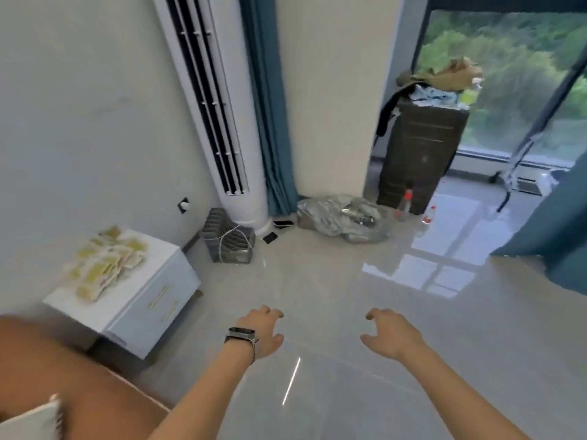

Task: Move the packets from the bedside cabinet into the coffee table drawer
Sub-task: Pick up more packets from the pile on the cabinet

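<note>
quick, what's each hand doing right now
Left hand: open, fingers loosely curled, holding nothing.
Right hand: open, fingers loosely curled, holding nothing.

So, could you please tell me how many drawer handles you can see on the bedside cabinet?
2. Both gold handles sit on the front of the bedside cabinet: the upper handle is just below the top, and the lower handle is beneath it. The picture is blurred.

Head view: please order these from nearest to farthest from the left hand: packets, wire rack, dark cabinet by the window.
From the left hand:
1. Packets, left, on the bedside cabinet.
2. Wire rack, ahead, beside the air conditioner.
3. Dark cabinet, far right.
</note>
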`<state>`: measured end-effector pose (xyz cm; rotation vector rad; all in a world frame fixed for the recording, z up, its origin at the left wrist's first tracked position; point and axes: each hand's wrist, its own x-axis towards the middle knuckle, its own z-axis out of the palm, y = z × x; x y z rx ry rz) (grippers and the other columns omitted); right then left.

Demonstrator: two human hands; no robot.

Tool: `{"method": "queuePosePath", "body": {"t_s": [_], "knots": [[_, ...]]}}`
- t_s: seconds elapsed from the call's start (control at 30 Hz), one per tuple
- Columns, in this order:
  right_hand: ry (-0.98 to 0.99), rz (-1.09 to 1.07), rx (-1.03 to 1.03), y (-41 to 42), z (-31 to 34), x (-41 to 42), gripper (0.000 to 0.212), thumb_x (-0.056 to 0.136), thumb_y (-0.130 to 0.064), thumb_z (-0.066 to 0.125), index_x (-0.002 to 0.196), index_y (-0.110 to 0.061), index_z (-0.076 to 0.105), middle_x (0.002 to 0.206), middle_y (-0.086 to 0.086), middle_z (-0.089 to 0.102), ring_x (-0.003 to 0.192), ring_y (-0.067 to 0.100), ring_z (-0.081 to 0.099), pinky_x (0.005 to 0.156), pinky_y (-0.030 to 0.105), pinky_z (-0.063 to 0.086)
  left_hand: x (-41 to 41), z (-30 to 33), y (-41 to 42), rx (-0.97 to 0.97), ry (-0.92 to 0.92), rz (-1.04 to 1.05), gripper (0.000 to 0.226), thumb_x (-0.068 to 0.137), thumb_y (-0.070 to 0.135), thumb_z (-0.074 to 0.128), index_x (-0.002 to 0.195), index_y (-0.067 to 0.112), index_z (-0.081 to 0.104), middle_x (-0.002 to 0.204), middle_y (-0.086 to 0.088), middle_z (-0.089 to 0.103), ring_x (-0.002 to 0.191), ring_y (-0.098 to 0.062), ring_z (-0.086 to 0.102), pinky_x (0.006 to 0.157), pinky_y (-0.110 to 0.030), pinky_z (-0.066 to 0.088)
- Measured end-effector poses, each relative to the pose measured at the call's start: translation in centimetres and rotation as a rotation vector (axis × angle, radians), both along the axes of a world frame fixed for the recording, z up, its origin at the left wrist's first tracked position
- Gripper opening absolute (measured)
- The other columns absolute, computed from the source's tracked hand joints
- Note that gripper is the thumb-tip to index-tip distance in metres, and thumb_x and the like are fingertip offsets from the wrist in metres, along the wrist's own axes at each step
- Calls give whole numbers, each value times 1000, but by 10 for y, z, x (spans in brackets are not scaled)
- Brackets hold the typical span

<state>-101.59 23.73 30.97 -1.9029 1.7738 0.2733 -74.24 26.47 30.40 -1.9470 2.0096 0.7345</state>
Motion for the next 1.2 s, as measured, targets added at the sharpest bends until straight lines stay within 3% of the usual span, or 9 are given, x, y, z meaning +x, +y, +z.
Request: {"method": "queuePosePath", "body": {"t_s": [0.17, 0.4, 0.73, 0.87, 1.07, 1.2], "knots": [[-47, 283, -13, -89, -10, 164, 56, 88, -47, 54, 138, -25, 43, 138, 1, 45, 125, 20, 47, 95, 33, 46, 141, -7, -19, 21, -12, 265, 56, 94, 42, 47, 146, 27, 31, 146, -2, 37, 127, -25, 45, 100, -39, 43], [-66, 498, 13, -162, -10, 354, 52, 88, -43, 55, 136, -25, 46, 139, -2, 46, 127, 18, 45, 98, 31, 44, 295, -19, -44, 69, 36, 516, 56, 92, 44, 46, 145, 28, 32, 147, -2, 38, 129, -24, 44, 103, -39, 42], [6, 695, 120, -266, -51, 540, 52, 87, -42, 56, 135, -25, 47, 139, -2, 49, 125, 15, 48, 100, 27, 43, 458, -57, -112, 141, 142, 721, 47, 97, 35, 44, 141, 21, 39, 138, -8, 50, 120, -28, 53, 96, -36, 46], [10, 808, 146, -326, -76, 652, 52, 88, -42, 53, 137, -26, 45, 139, -2, 51, 126, 17, 49, 100, 29, 43, 539, -80, -145, 140, 180, 907, 47, 97, 40, 43, 141, 23, 40, 138, -6, 50, 121, -26, 52, 97, -37, 45], [59, 908, 242, -340, -100, 748, 47, 90, -38, 52, 134, -25, 48, 136, -4, 53, 123, 16, 51, 99, 27, 43, 587, -109, -147, 197, 251, 1061, 46, 95, 42, 43, 138, 24, 42, 134, -3, 53, 117, -23, 55, 95, -35, 47], [43, 937, 341, -343, -120, 816, 44, 90, -35, 53, 133, -25, 47, 135, -4, 52, 120, 14, 52, 94, 25, 44, 634, -126, -153, 335, 381, 1098, 43, 97, 36, 41, 138, 24, 43, 140, -5, 49, 120, -26, 53, 89, -30, 44]]}}
